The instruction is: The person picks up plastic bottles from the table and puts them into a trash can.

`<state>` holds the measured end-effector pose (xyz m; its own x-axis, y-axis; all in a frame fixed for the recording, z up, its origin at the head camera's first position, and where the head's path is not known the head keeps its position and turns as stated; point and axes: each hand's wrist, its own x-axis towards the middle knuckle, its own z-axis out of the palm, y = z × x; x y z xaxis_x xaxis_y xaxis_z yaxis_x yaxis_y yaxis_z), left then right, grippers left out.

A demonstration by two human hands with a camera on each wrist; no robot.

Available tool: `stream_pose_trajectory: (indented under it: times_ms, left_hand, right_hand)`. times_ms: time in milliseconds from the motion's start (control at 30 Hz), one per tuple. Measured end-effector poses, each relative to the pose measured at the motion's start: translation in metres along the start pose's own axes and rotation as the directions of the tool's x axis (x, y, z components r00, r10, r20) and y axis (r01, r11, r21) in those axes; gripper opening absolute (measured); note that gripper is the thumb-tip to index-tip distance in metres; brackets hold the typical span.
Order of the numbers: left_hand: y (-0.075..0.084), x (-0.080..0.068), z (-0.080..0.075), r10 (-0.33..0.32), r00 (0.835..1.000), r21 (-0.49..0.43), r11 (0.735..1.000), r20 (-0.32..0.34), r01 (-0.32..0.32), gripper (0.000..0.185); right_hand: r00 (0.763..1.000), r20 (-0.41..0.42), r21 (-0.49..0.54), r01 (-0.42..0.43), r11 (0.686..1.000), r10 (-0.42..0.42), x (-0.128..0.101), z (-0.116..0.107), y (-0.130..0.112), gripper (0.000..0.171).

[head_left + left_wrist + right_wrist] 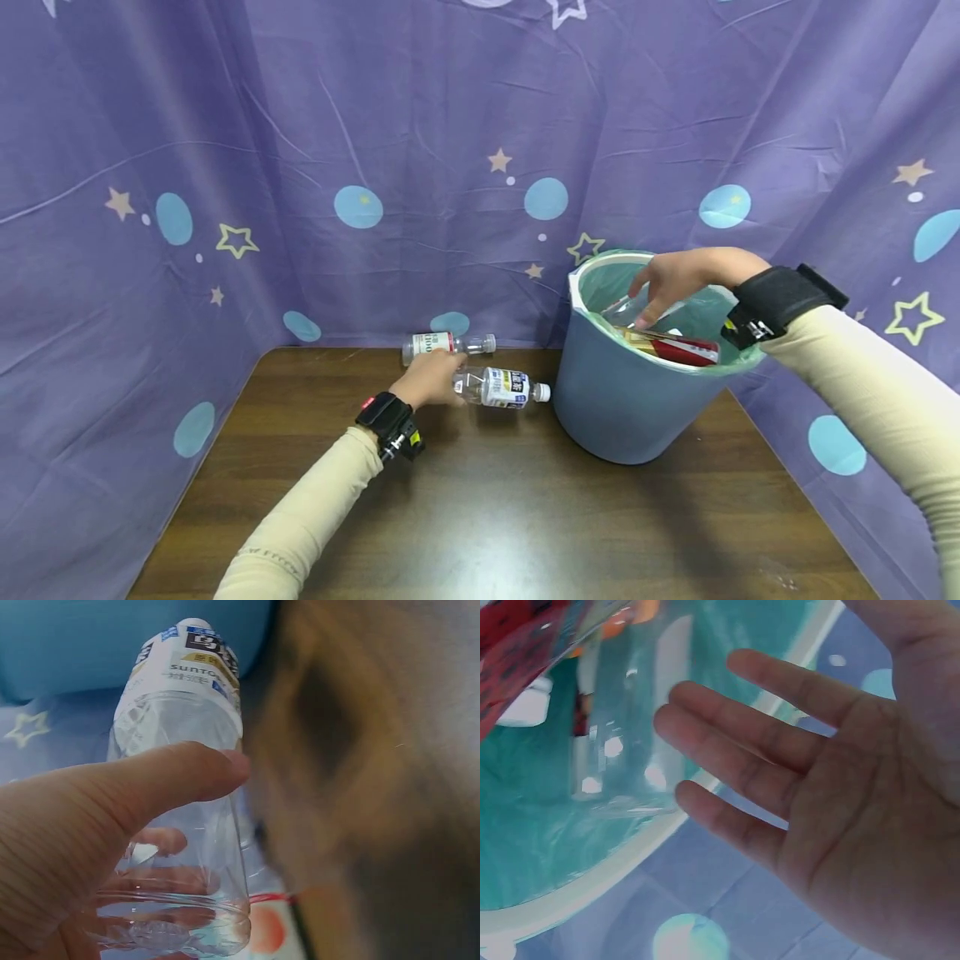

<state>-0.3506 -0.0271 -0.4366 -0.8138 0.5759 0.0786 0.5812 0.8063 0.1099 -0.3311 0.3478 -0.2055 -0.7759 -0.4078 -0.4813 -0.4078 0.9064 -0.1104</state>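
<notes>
My left hand point(432, 379) grips a clear plastic bottle point(506, 388) by its base end. The bottle has a white label and a white cap pointing toward the bin. In the left wrist view the thumb lies across the bottle point(176, 720) and the fingers show through the clear plastic. Over the bin's opening is my right hand point(675, 279); in the right wrist view its fingers point(735, 754) are spread and nothing is held. Just off those fingertips, inside the bin, is a clear plastic container point(630, 742).
A blue-grey bin point(630, 400) with a green liner stands at the right of the wooden table point(480, 500). Red packaging point(686, 350) lies inside near its rim. Behind my left hand, a second bottle point(433, 343) lies against the purple curtain point(450, 208).
</notes>
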Motion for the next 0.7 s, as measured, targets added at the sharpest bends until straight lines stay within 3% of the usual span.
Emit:
stream_pose_trajectory:
  times_ms: [133, 300, 533, 700]
  left_hand:
    - [-0.006, -0.004, -0.021, -0.037, 0.999, -0.019, 0.999, -0.022, 0.037, 0.063]
    - [-0.009, -0.01, -0.048, -0.067, 0.996, -0.019, 0.998, -0.052, 0.067, 0.06]
    - [-0.005, -0.018, -0.075, -0.081, 0.987, -0.028, 0.997, -0.139, 0.077, 0.064]
    - [0.004, -0.023, -0.09, -0.069, 0.968, -0.002, 0.998, -0.241, 0.071, 0.068]
  right_hand:
    - [0.994, -0.109, 0.043, 0.006, 0.999, -0.001, -0.005, -0.005, -0.014, 0.072]
    - [0.969, -0.247, 0.07, 0.038, 0.997, -0.019, -0.008, -0.007, -0.036, 0.064]
    - [0.899, -0.429, 0.019, 0.1, 0.995, -0.082, -0.001, -0.003, -0.068, 0.061]
    - [0.841, -0.521, -0.05, 0.14, 0.989, -0.146, 0.008, 0.006, -0.094, 0.064]
